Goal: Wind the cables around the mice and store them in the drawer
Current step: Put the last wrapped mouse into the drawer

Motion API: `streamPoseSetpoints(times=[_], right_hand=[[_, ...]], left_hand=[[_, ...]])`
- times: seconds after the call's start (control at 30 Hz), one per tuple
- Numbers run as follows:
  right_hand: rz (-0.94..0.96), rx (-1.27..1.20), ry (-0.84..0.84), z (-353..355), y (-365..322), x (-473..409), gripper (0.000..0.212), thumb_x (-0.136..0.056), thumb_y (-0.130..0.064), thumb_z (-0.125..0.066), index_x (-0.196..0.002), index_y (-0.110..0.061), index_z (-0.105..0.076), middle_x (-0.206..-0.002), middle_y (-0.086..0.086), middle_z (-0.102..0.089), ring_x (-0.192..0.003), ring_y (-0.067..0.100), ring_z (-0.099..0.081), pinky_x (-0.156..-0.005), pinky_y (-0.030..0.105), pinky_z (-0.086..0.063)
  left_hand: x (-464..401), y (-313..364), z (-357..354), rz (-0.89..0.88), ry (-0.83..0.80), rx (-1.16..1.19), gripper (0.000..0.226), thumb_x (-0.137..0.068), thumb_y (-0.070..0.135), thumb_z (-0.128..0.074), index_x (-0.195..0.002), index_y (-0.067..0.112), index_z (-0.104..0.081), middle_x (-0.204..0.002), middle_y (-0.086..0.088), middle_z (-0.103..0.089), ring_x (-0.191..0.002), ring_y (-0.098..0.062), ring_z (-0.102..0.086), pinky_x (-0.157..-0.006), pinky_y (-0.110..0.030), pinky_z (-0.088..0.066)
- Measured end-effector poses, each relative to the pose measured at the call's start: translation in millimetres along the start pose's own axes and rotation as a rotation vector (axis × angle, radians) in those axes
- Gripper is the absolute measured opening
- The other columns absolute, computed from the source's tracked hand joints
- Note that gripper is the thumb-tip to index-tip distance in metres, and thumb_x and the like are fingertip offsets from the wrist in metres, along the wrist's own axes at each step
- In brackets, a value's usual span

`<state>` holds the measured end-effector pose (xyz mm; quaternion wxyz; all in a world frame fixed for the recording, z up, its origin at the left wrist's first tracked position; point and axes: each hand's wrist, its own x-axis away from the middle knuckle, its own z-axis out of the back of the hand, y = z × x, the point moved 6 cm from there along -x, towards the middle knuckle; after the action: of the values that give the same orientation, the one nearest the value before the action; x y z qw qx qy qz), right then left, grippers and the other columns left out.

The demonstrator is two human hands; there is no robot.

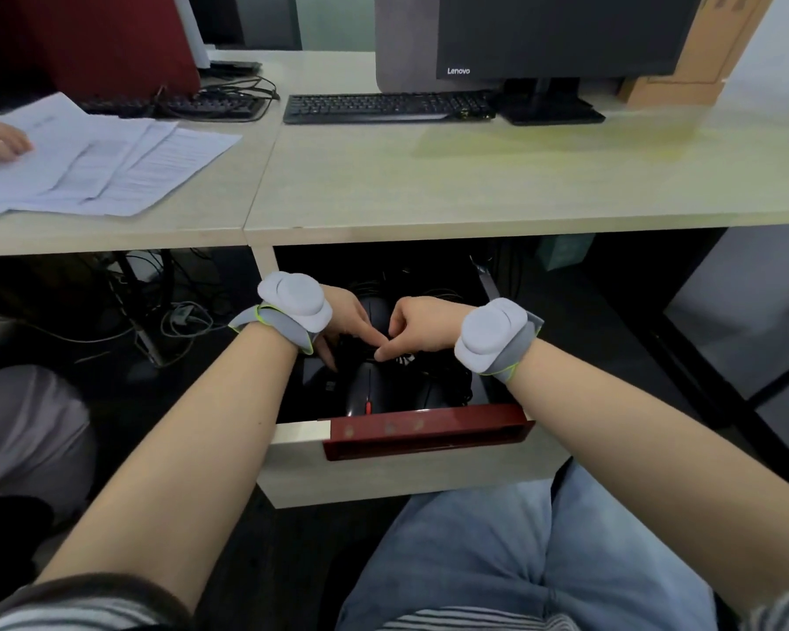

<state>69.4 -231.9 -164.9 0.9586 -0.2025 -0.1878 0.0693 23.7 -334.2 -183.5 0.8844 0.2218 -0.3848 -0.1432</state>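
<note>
Now your shiny black mouse with the red wheel (369, 393) lies inside the open wooden drawer with the dark red handle (422, 432) — its home. Your left hand (342, 325) reaches among cables, grip hidden; your right hand (417, 327) pinches a thin black cable (395, 343), keeping it tidy.

I am sitting in an office: my pale wooden table (474, 184) carries a Lenovo monitor (561, 34) and a black keyboard (388, 107), the neighbouring desk (228, 189) holds printed papers (110, 170) and a second keyboard (174, 107), and cables (174, 311) hang tangled underneath.
</note>
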Motion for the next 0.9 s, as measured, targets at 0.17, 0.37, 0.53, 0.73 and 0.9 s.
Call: streamPoseSetpoints(times=[0.17, 0.37, 0.53, 0.73, 0.9], right_hand=[[0.021, 0.040, 0.053, 3.3, -4.8, -0.6, 0.031, -0.080, -0.036, -0.069, -0.082, -0.005, -0.064, -0.079, 0.012, -0.060, -0.072, 0.020, -0.052, -0.057, 0.027, -0.035], [0.105, -0.030, -0.119, -4.2, -8.1, 16.7, 0.027, -0.080, -0.034, -0.070, -0.092, -0.010, -0.067, -0.072, -0.008, -0.058, -0.064, 0.002, -0.050, -0.053, 0.001, -0.036], [0.106, 0.002, -0.138, -9.0, -8.5, 22.8, 0.029, -0.077, -0.039, -0.072, -0.091, -0.014, -0.069, -0.071, -0.013, -0.058, -0.067, 0.002, -0.052, -0.060, 0.011, -0.037], [0.143, 0.019, -0.066, -4.5, -15.4, 40.1, 0.027, -0.075, -0.043, -0.072, -0.084, -0.018, -0.065, -0.074, -0.008, -0.060, -0.066, 0.006, -0.053, -0.058, 0.018, -0.040], [0.158, -0.019, -0.078, 11.0, -10.3, 67.5, 0.029, -0.080, -0.047, -0.065, -0.094, -0.022, -0.070, -0.100, -0.001, -0.068, -0.093, 0.012, -0.062, -0.084, 0.026, -0.047]], left_hand=[[2.7, 6.6, 6.6, -0.017, 0.056, -0.070, 0.025, -0.081, 0.037, -0.068, -0.080, 0.013, -0.061, -0.073, -0.002, -0.052, -0.080, -0.022, -0.057, -0.077, -0.038, -0.056], [9.3, 12.0, 8.0, 0.004, 0.018, -0.243, 0.030, -0.077, 0.041, -0.071, -0.097, 0.019, -0.063, -0.068, 0.006, -0.053, -0.062, -0.008, -0.049, -0.043, -0.007, -0.042], [6.8, 11.5, 5.9, -0.002, 0.024, -0.234, 0.046, -0.081, 0.041, -0.067, -0.115, 0.012, -0.061, -0.096, -0.002, -0.057, -0.090, -0.019, -0.058, -0.058, -0.017, -0.049], [10.1, 7.3, 6.7, 0.027, 0.010, -0.242, 0.045, -0.080, 0.033, -0.071, -0.112, 0.003, -0.063, -0.089, -0.007, -0.057, -0.084, -0.021, -0.053, -0.086, -0.034, -0.052], [9.4, 3.9, 5.1, 0.010, 0.117, -0.145, 0.039, -0.075, 0.026, -0.075, -0.106, 0.005, -0.064, -0.102, -0.013, -0.068, -0.089, -0.028, -0.066, -0.086, -0.041, -0.056]])
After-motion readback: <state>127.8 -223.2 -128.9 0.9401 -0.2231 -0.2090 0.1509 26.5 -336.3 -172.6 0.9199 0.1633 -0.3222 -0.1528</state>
